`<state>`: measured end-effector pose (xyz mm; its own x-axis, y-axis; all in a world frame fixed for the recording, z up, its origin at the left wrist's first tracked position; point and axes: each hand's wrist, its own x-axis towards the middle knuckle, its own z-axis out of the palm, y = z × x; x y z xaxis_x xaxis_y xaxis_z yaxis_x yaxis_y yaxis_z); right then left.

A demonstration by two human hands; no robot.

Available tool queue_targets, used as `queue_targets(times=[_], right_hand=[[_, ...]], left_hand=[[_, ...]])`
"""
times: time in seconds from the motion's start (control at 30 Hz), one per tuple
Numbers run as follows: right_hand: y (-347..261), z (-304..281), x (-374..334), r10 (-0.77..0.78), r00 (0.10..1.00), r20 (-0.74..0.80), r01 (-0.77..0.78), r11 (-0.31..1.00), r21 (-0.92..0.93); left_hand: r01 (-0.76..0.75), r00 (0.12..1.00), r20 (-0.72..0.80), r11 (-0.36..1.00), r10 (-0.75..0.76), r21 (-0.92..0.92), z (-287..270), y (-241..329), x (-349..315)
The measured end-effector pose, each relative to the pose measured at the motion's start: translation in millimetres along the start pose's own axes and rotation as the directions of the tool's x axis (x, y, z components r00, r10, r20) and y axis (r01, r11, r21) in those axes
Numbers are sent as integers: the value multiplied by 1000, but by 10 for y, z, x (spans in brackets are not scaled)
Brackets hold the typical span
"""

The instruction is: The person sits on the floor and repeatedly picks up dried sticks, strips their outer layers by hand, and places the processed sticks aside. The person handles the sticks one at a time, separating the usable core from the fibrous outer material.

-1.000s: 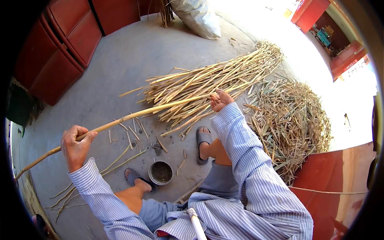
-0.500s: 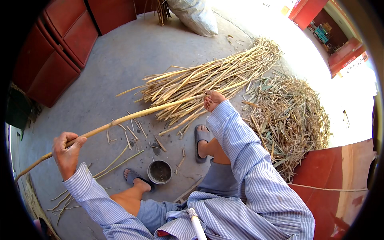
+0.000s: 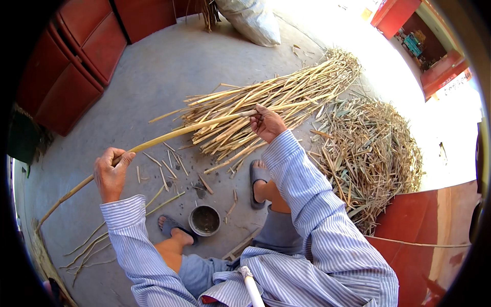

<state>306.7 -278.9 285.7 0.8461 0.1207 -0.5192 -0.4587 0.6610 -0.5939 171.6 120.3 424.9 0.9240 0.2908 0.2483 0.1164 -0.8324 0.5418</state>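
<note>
A long, pale yellow-brown stalk (image 3: 179, 134) runs slantwise across the view, its thin end reaching down to the lower left. My left hand (image 3: 110, 174) is closed round its middle, with the thumb lying along it. My right hand (image 3: 268, 125) pinches the upper right end between thumb and fingers, the other fingers curled. Behind that hand a thick bundle of similar dry stalks (image 3: 240, 106) lies on the floor. Several thin stems (image 3: 94, 245) lie on the floor below my left forearm.
A small round bowl (image 3: 204, 220) with dark contents stands between my feet. To the right is a heap of dry leaves and husks (image 3: 371, 153). Short stalk pieces (image 3: 169, 169) litter the concrete. Red panels (image 3: 82, 56) and a pale sack (image 3: 250, 20) stand at the back.
My left hand has moved right and slightly up along with the stalk. My right hand has shifted a little left and up, still at the stalk's end.
</note>
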Motion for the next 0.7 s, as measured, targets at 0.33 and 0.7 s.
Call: queue_targets(times=[0.33,0.7], right_hand=[[161,238,79,-84,982,171,92,995,-40],[228,190,268,-47,999,-7,47,998,32]], left_hand=[[278,919,338,942,-204,-187,-6,-458,45],[-210,965,-117,958,236,197,-87,-64,-128]])
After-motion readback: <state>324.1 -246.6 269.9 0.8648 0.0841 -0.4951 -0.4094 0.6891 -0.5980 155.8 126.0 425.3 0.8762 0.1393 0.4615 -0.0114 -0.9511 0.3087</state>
